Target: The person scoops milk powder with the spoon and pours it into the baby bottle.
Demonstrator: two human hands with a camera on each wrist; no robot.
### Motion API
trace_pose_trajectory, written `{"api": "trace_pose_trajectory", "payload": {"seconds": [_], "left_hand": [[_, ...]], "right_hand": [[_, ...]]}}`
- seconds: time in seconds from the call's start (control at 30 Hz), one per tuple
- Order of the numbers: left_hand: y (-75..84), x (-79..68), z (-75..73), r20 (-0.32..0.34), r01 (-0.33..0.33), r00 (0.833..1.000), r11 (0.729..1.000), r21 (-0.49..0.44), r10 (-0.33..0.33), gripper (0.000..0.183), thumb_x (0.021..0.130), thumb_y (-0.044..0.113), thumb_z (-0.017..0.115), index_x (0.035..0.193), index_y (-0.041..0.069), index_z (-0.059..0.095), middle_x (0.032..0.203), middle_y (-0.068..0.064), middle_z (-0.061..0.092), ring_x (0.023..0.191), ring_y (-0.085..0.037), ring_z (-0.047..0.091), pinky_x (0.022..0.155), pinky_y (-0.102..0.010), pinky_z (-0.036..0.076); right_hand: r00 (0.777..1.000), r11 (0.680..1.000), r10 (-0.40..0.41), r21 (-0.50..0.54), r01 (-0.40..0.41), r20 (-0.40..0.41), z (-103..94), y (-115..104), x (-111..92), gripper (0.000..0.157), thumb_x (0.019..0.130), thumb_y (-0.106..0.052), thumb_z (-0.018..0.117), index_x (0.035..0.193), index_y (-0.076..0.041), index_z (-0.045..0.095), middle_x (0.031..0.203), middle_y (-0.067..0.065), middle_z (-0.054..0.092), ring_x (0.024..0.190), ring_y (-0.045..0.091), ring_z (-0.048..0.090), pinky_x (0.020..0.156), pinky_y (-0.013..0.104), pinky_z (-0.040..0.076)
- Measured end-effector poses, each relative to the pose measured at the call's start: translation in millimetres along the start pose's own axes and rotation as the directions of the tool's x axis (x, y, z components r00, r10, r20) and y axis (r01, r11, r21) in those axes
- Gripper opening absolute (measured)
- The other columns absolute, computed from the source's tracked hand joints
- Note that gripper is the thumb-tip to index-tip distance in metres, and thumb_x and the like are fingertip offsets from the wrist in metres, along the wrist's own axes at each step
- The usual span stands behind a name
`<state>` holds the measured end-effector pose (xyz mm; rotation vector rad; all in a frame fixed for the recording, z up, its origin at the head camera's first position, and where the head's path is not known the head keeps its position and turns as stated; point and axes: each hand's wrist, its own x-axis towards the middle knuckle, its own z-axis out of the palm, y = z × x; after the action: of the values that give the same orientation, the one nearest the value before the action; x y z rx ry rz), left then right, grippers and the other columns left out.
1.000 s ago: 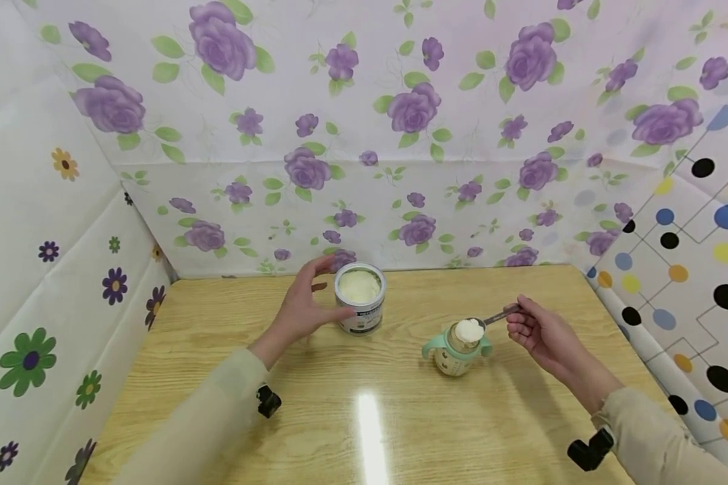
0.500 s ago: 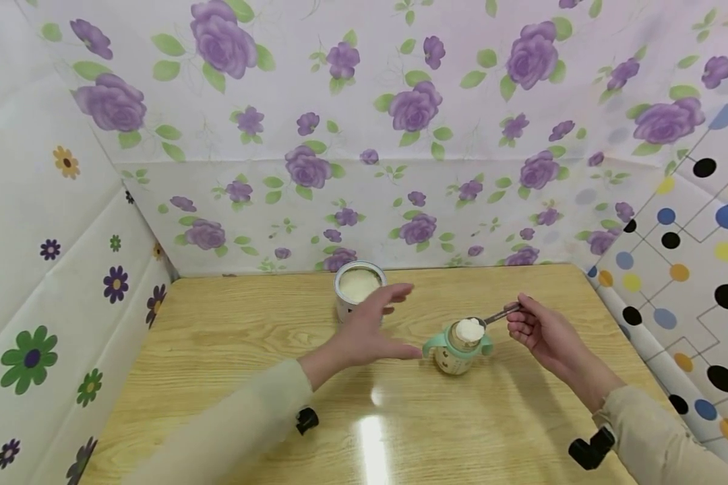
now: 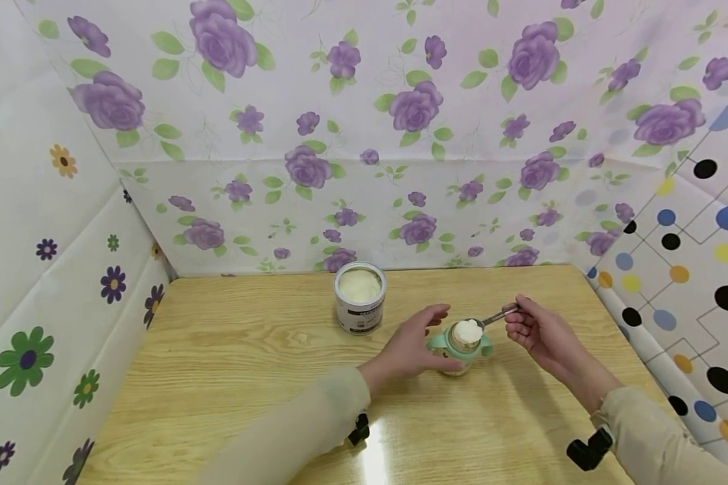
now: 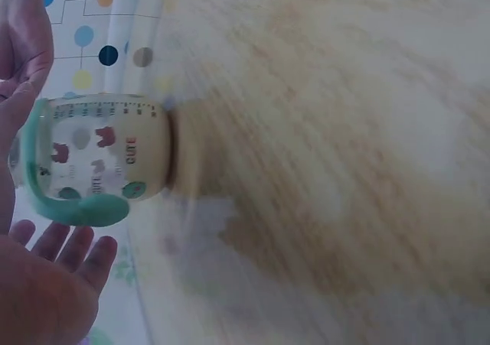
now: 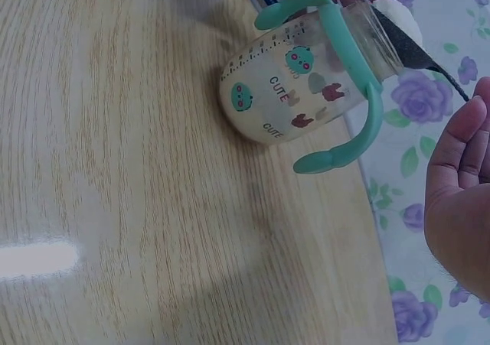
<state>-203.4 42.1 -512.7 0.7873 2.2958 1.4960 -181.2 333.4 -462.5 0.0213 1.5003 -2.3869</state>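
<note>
A baby bottle [image 5: 264,104] with mint-green handles [image 5: 356,50] stands uncapped on the table, with pale contents and printed "CUTE" marks. My right hand [image 3: 546,337] pinches the handle of a spoon [image 3: 499,315]. The spoon's bowl, heaped with white powder [image 3: 467,331], sits at the bottle's mouth. My left hand [image 3: 408,347] is spread around the bottle's left side, thumb in front and fingers behind. In the left wrist view its fingers [image 4: 75,247] lie straight near the green handle; firm contact cannot be made out.
An open tin [image 3: 359,315] of pale yellow powder stands behind and left of the bottle, near the wooden table's [image 3: 230,337] back edge. Flowered sheeting [image 3: 364,222] rises behind the table, and dotted sheeting [image 3: 679,289] on the right.
My left hand has left the tin's side and moved right and nearer to me, reaching the bottle. The right hand, spoon and bottle stay nearly still.
</note>
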Motion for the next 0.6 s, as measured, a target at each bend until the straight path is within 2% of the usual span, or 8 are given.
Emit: {"api": "trace_pose_trajectory", "payload": {"seconds": [0.13, 0.37, 0.5, 0.6], "left_hand": [[-4.6, 5.0, 9.2, -0.007, 0.034, 0.999, 0.999, -0.034, -0.034, 0.101, 0.079, 0.035, 0.099, 0.163, 0.026, 0.043, 0.158, 0.001, 0.054, 0.142, -0.018, 0.053, 0.119, -0.036, 0.046], [-11.5, 10.6, 20.1, -0.029, 0.014, 0.999, 1.000, -0.022, -0.015, 0.080, 0.080, 0.032, 0.098, 0.149, 0.026, 0.058, 0.139, 0.014, 0.064, 0.127, -0.005, 0.059, 0.113, -0.030, 0.048], [-13.6, 11.7, 21.9, -0.036, 0.011, 0.999, 1.000, -0.023, -0.011, 0.072, 0.081, 0.032, 0.098, 0.143, 0.030, 0.061, 0.134, 0.016, 0.066, 0.124, -0.004, 0.060, 0.111, -0.030, 0.050], [-13.8, 12.2, 22.6, -0.036, 0.004, 0.999, 1.000, -0.020, -0.005, 0.072, 0.081, 0.031, 0.098, 0.142, 0.029, 0.061, 0.134, 0.015, 0.066, 0.124, -0.004, 0.061, 0.110, -0.031, 0.050]], "right_hand": [[1.000, 1.000, -0.009, -0.023, 0.009, -0.006, 0.6, -1.2, -0.1, 0.041, 0.118, -0.028, 0.045, 0.105, -0.008, 0.078, 0.089, 0.000, 0.077, 0.081, 0.010, 0.073, 0.079, 0.024, 0.064], [0.999, 0.997, -0.031, -0.075, 0.032, 0.016, 0.5, -4.7, -0.3, 0.042, 0.118, -0.029, 0.044, 0.106, -0.008, 0.078, 0.089, 0.000, 0.078, 0.080, 0.010, 0.073, 0.079, 0.024, 0.064], [0.998, 0.990, -0.049, -0.130, 0.053, 0.037, 2.2, -6.5, 1.1, 0.043, 0.118, -0.028, 0.042, 0.107, -0.007, 0.078, 0.089, -0.001, 0.078, 0.079, 0.010, 0.074, 0.078, 0.024, 0.064], [0.998, 0.984, -0.056, -0.165, 0.062, 0.043, 4.6, -8.1, 1.8, 0.043, 0.119, -0.027, 0.042, 0.107, -0.008, 0.078, 0.089, -0.001, 0.078, 0.078, 0.010, 0.074, 0.077, 0.024, 0.064]]}}
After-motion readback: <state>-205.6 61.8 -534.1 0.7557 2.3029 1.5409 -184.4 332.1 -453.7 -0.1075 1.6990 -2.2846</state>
